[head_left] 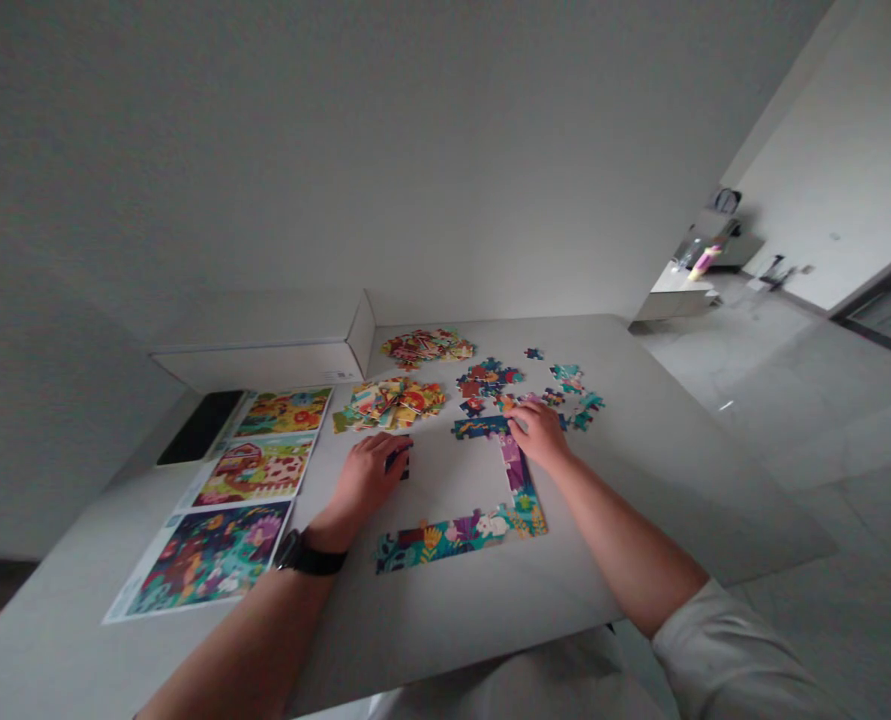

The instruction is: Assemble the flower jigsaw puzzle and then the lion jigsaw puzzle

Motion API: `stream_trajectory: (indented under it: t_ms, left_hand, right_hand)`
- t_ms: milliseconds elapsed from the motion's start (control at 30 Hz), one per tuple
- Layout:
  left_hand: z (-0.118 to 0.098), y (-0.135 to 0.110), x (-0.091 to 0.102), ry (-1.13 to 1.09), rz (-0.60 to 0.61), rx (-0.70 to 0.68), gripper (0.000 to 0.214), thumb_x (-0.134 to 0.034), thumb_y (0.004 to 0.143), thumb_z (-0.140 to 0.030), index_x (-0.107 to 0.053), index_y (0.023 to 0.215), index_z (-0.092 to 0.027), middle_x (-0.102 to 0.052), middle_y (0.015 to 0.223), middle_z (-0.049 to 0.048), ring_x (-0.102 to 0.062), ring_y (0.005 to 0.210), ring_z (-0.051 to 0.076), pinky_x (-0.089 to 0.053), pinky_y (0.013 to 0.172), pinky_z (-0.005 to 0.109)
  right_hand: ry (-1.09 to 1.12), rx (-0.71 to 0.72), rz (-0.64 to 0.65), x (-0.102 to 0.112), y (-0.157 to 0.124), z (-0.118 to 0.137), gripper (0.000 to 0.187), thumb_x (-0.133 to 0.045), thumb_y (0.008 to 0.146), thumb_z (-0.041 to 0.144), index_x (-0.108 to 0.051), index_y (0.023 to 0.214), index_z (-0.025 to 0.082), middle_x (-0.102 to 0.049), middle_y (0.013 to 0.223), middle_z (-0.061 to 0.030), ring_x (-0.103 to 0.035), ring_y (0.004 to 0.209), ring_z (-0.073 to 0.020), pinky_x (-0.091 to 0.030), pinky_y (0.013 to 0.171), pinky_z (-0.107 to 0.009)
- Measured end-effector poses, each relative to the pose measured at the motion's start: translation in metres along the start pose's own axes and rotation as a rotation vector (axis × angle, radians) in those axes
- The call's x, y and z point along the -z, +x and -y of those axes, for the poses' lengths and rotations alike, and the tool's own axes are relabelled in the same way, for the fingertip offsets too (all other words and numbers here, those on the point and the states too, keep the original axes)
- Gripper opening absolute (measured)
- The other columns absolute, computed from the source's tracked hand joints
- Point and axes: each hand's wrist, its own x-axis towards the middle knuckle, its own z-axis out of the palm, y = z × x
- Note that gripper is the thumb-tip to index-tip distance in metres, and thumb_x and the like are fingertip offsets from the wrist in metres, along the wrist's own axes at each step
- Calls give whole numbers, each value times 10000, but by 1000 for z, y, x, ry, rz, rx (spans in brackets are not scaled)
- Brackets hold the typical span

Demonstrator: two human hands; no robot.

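1. Left grip [368,478]: fingers curled over dark pieces [404,468] showing at its 3 o'clock; pinched or just covered, I cannot tell.
2. Right grip [541,434]: fingers bent, thumb near forefinger, over the top strip [476,428]; cannot tell whether it holds anything.
3. The top strip's long axis runs 9-to-3; it lies at 2 o'clock from the left grip. The right grip is nearer, hiding part of it.
4. Around: bottom strip [452,541], 4 o'clock from the left grip; yellow pile [392,402], 1 o'clock; sheets [254,472], 9 o'clock.
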Motion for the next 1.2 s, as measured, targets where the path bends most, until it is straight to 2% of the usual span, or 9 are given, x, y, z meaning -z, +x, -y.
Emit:
stream_trajectory:
  t_ms: [200, 567, 733, 867, 1033, 1200]
  left_hand:
    - [-2, -1, 2, -18, -18, -17, 322, -548, 1022, -302, -800, 1205, -222, -803, 1193, 121, -744, 1081, 282, -587, 1029, 468]
    - [-2, -1, -1, 11, 28, -18, 317, -555, 1030, -314, -782, 1235, -232, -784, 1225, 120, -729, 1122, 293, -559, 1064, 481]
    - [-2, -5, -1, 57, 30, 22, 316, -590, 1017, -315, -782, 1260, -251, -764, 1293, 115, -698, 1205, 311, -522, 1112, 505]
    - [-1, -7, 0, 137, 17, 75, 331, -615, 1008, -324, -772, 1291, -257, -741, 1356, 121, -672, 1261, 340, -510, 1117, 526]
    - [2, -8, -3, 172, 32, 99, 359, -630, 996, -325, -746, 1323, -234, -739, 1367, 133, -667, 1271, 360, -497, 1139, 538]
    - [5, -8, -5, 168, 40, 82, 344, -607, 1005, -336, -749, 1307, -254, -742, 1364, 120, -675, 1267, 343, -491, 1151, 522]
  right_hand:
    - [17, 29, -16, -3, -1, 0, 202, -661, 977, 190, -820, 1084, 257, -806, 1150, -66, -700, 1149, -263, -496, 1111, -438]
    - [33, 24, -16, -1, -3, 5, 225, -645, 982, 188, -813, 1114, 261, -808, 1181, -70, -698, 1174, -272, -501, 1103, -443]
    - [-9, -40, -71, -1, -3, 3, 239, -638, 973, 198, -809, 1125, 267, -797, 1201, -74, -687, 1204, -277, -477, 1130, -447]
    - [-109, -145, -106, 10, -1, -8, 270, -633, 971, 220, -806, 1176, 251, -781, 1250, -102, -671, 1226, -298, -443, 1150, -466]
    - [-215, -277, -90, 29, 3, -34, 311, -618, 1000, 281, -799, 1251, 247, -768, 1318, -128, -659, 1246, -326, -455, 1103, -488]
    - [-258, -302, -8, 26, 2, -47, 286, -638, 978, 267, -831, 1183, 320, -769, 1367, -73, -673, 1238, -296, -478, 1086, -474]
